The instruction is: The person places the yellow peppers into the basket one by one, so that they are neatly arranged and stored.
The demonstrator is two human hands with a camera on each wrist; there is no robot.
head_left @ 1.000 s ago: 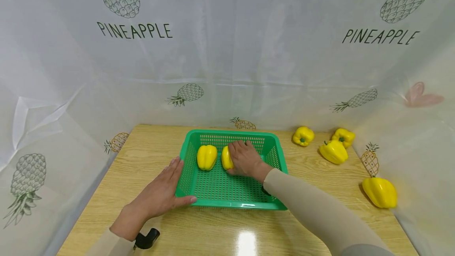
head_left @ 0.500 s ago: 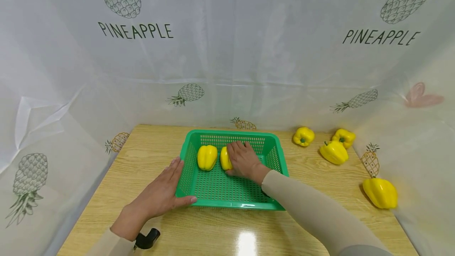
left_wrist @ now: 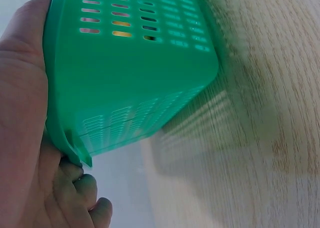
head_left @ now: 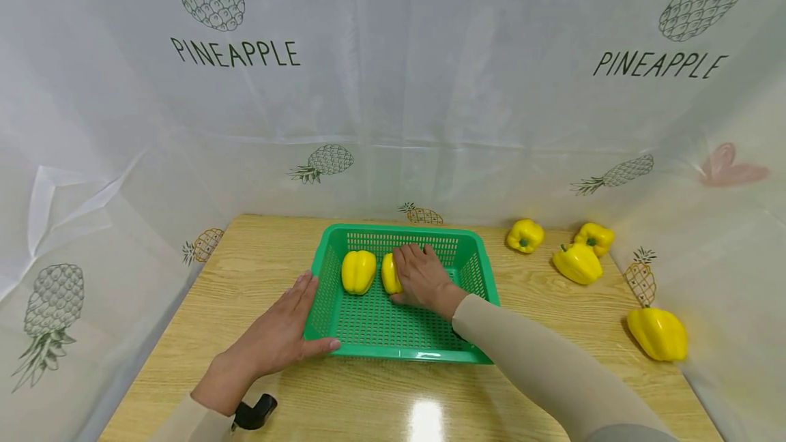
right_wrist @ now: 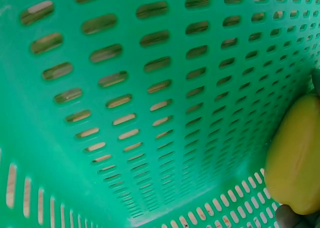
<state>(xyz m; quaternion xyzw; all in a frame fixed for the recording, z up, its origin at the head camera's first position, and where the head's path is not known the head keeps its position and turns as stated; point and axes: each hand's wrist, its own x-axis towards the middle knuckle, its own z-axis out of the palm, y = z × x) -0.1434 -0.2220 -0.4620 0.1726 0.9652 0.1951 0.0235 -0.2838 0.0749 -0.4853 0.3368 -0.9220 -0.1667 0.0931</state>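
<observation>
Inside a green plastic basket [head_left: 381, 350], my right hand [head_left: 425, 280] grips a yellow bell pepper [head_left: 389, 274] from its right side. The hand covers much of that pepper in the head view. At the right edge of the right wrist view, the same pepper [right_wrist: 296, 155] shows with a fingertip at its end, close to the slotted basket floor. A second yellow bell pepper [head_left: 359, 272] lies to the left in the basket. My left hand [head_left: 275, 331] rests on the basket's near left corner, fingers straight along the left rim and thumb on the front rim.
Right of the basket, several yellow bell peppers lie on the wooden table [head_left: 368, 398]: one at the back [head_left: 525, 235], a pair [head_left: 577, 263] near the corner, and one [head_left: 657, 334] by the right edge. A pineapple-print curtain [head_left: 405, 101] encloses the table's back and sides.
Over the last second my right hand and the pepper in it have shifted very slightly left in the basket. My left hand has stayed at the corner.
</observation>
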